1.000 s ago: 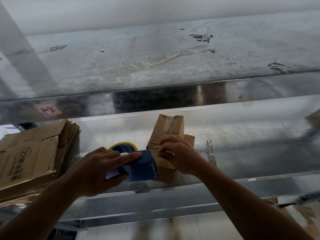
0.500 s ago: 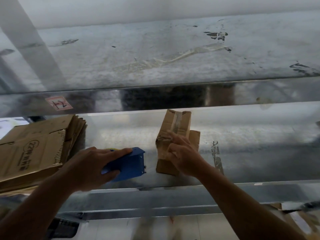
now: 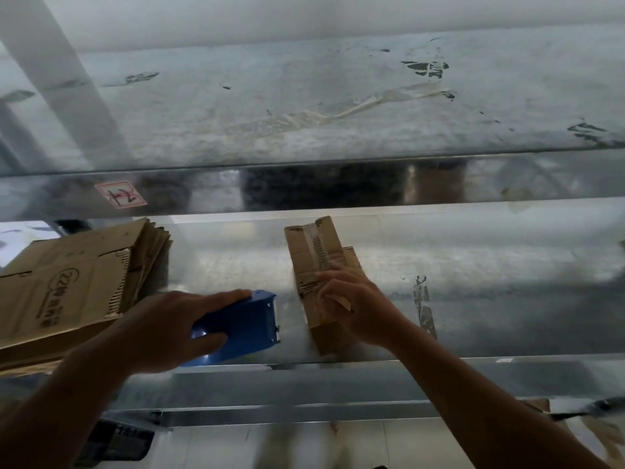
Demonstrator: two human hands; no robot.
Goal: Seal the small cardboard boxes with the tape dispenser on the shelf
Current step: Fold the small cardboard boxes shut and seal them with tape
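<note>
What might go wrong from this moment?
1. The small brown cardboard box lies near the front lip of the metal shelf; the right hand holding it may nudge it off.
2. The blue tape dispenser in the left hand faces those fingers; its front edge might nick them.

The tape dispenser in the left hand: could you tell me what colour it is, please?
Solid blue; the tape dispenser shows best in the head view.

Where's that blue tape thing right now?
In the head view the blue tape dispenser is low and left of centre, gripped by the left hand, between the flattened cardboard stack on its left and the small cardboard box on its right.
</note>
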